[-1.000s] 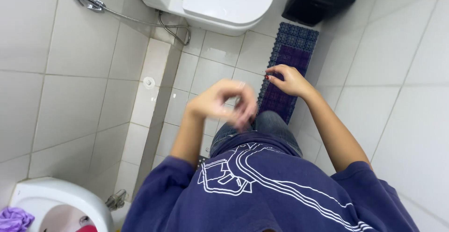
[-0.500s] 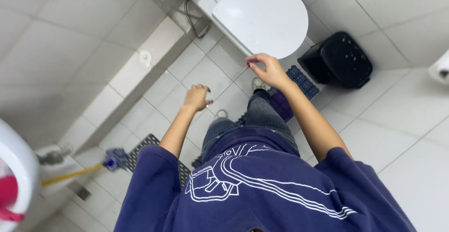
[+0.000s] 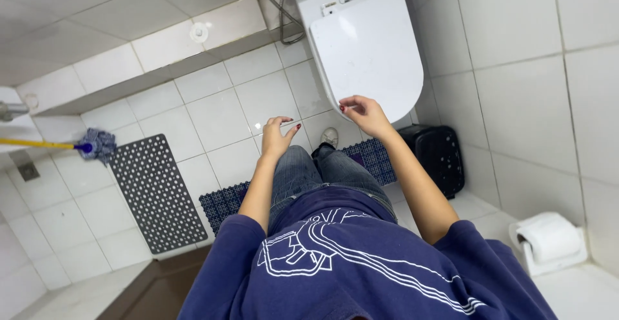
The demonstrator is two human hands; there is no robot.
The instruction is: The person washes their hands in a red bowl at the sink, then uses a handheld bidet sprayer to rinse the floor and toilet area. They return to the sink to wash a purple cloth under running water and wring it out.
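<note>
Two hands out front: right hand (image 3: pixel 364 112) spread, fingertips on the closed toilet lid's (image 3: pixel 371 56) front edge (handiest spot to grip), left hand (image 3: pixel 278 136) loosely spread, empty.

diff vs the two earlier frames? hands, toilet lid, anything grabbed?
The view swung: the toilet lid went from the top edge to upper centre, and a mop, a grey mat and a paper roll came into view. The hands, together a second ago, moved apart; the right hand now reaches the lid's front edge, contact unclear. The left hand hangs open, empty. Nothing grabbed. Lid still shut.
</note>
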